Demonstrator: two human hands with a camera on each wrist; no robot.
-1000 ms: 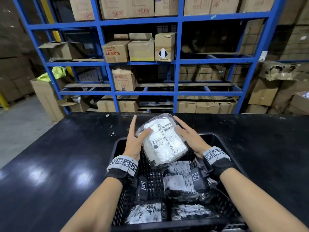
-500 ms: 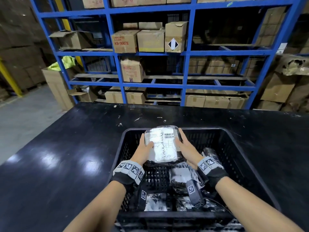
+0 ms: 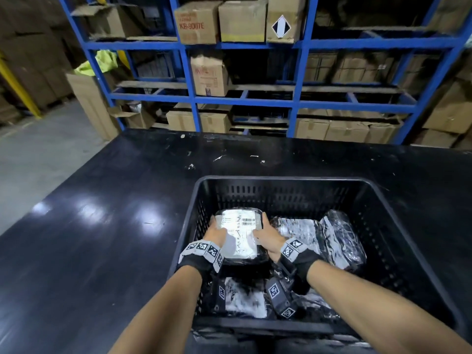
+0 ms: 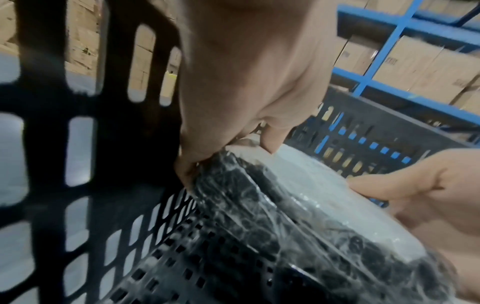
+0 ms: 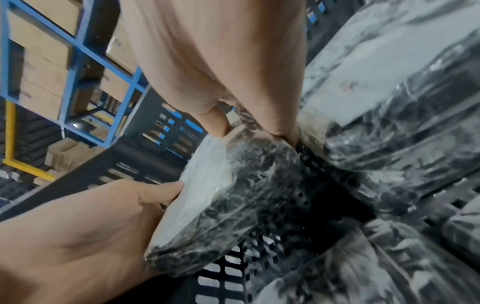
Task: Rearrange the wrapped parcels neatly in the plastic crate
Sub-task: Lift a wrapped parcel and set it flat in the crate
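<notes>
A black plastic crate (image 3: 281, 180) stands on the dark table. Inside it, near the far left corner, both hands hold one wrapped parcel (image 3: 238, 235) with a white label on top. My left hand (image 3: 217, 232) grips its left edge, fingers under and thumb on top, seen closer as left hand (image 4: 233, 115) on the parcel (image 4: 298, 205). My right hand (image 3: 265, 235) grips its right edge; the right wrist view shows right hand (image 5: 233, 107) on the parcel (image 5: 233, 185) just above the crate floor. Other wrapped parcels (image 3: 332, 238) lie to the right and near the front (image 3: 245, 297).
Blue shelving (image 3: 296, 72) with cardboard boxes rises behind the table (image 3: 102, 226). The crate's perforated left wall (image 4: 78, 144) is close beside my left hand. A neighbouring parcel (image 5: 402, 102) lies right beside my right hand. Bare crate floor (image 5: 285, 226) shows beneath.
Both hands have lowered the labelled parcel from above the crate rim down into the crate's far left part, turning it flat with the label up.
</notes>
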